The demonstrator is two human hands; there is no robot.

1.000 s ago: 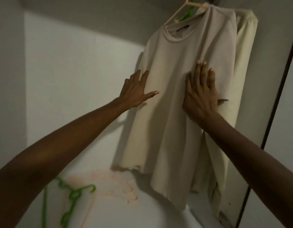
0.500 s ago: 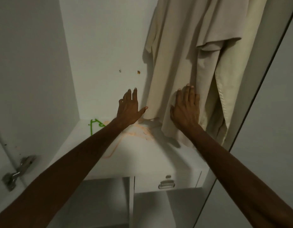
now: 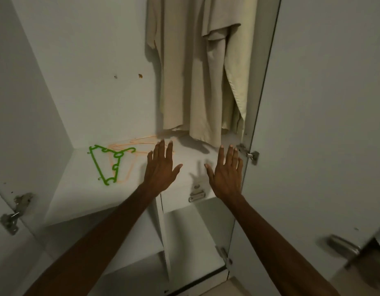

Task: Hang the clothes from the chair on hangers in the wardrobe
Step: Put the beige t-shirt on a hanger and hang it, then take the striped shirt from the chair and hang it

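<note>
A beige T-shirt (image 3: 184, 82) hangs inside the wardrobe, with a pale yellow garment (image 3: 235, 86) hanging behind it on the right. Their hangers are out of view above. My left hand (image 3: 161, 167) and my right hand (image 3: 226, 171) are stretched out flat below the hems, fingers straight, holding nothing and apart from the cloth. A green hanger (image 3: 106, 163) and orange hangers (image 3: 129, 154) lie on the white shelf (image 3: 78, 193) to the left of my left hand.
The wardrobe's right door (image 3: 323, 124) stands open beside my right arm. A small drawer with a metal handle (image 3: 196, 194) sits under the shelf. Door hinges (image 3: 250, 154) show on the right and lower left. Lower compartments open beneath.
Both hands slid down the T-shirt and came off it below the hem. The view tilted downward, so the shelf, hangers and drawer now show.
</note>
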